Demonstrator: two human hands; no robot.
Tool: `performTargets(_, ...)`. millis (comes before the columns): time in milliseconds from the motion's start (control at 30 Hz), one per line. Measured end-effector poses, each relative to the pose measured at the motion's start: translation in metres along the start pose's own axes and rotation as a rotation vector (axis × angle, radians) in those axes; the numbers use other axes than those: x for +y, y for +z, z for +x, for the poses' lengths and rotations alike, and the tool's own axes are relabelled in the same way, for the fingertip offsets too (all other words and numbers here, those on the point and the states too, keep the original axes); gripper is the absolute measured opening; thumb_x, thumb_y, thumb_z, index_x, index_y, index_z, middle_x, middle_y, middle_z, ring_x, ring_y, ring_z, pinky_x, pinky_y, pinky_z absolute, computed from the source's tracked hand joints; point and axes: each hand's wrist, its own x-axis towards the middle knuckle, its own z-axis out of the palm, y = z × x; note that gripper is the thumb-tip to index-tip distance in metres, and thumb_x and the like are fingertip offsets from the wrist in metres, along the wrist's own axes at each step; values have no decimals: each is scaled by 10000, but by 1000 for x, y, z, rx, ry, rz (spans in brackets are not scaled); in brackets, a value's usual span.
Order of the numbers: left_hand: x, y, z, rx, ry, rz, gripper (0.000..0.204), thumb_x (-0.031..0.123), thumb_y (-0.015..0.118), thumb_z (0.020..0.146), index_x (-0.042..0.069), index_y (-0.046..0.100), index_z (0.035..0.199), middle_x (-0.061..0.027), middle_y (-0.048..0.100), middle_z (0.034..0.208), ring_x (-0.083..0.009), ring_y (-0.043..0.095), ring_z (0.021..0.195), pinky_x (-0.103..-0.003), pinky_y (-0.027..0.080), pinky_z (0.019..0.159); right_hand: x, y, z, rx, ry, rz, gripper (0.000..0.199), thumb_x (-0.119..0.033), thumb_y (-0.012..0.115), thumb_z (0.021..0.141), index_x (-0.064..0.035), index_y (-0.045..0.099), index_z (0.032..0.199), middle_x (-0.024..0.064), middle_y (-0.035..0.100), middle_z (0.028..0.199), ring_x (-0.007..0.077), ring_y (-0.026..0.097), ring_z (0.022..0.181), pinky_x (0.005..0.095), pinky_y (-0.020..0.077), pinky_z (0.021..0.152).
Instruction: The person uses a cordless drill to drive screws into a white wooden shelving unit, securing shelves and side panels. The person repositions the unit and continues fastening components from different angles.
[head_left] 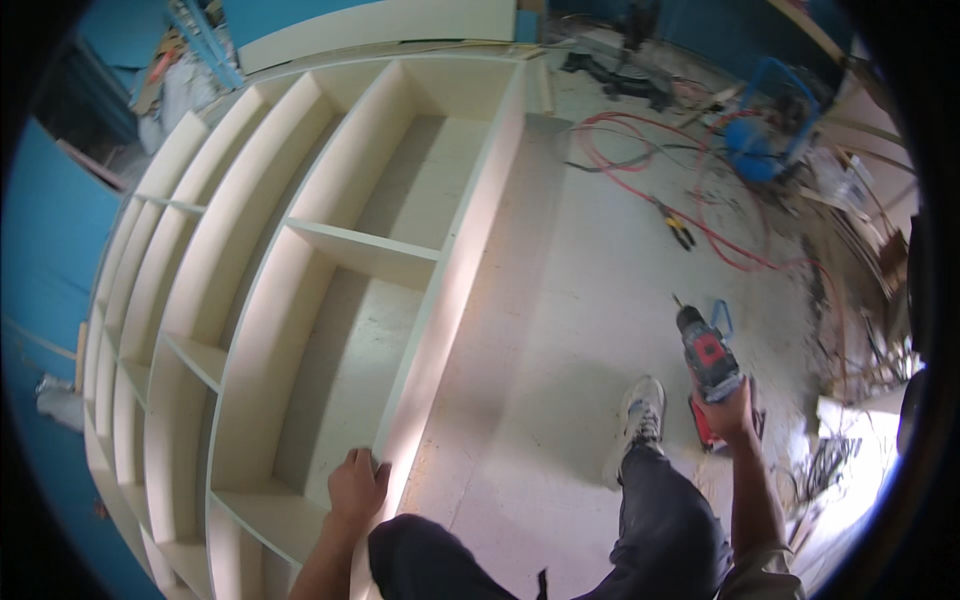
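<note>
A large cream-white shelf unit (365,237) with several compartments lies on the floor to my left. My left hand (357,486) is at the near end of its long side panel (455,305), above a compartment. Its fingers are curled and closed; what is in them, if anything, is hidden. My right hand (728,408) grips a red and black cordless drill (711,358) off to the right. The drill points away from me, a thin bit (679,301) in its chuck, clear of the shelf.
Yellow-handled pliers (676,225) lie on the floor (540,340), by a looping red hose (730,240). A blue metal-framed item (752,150) stands among clutter at the far right. My shoe (640,415) is between shelf and drill. Cables (835,468) heap at the right edge.
</note>
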Motion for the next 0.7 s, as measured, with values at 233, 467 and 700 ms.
performTargets(233,85,1,118,340,-225,42,313,314,685,851,30,560,809,-161,618,824,-379,622,734,-476,496,637,42,125,196,-207,-162,287,329,8,711,774,10,613,1088,53,672,1013,113,607,907,271,499,813)
performTargets(467,95,-9,115,171,-295,113,333,363,704,833,54,586,797,-122,619,811,-323,625,802,-443,509,677,96,202,281,-362,-215,502,345,34,652,847,-4,566,1179,74,627,1133,129,592,978,285,503,858)
performTargets(700,129,-73,141,276,-454,-316,228,256,605,918,32,644,940,-68,607,797,-228,607,735,-342,483,624,146,238,272,-651,884,1783,367,-405,477,971,-143,559,1215,84,636,1034,229,632,901,352,555,809)
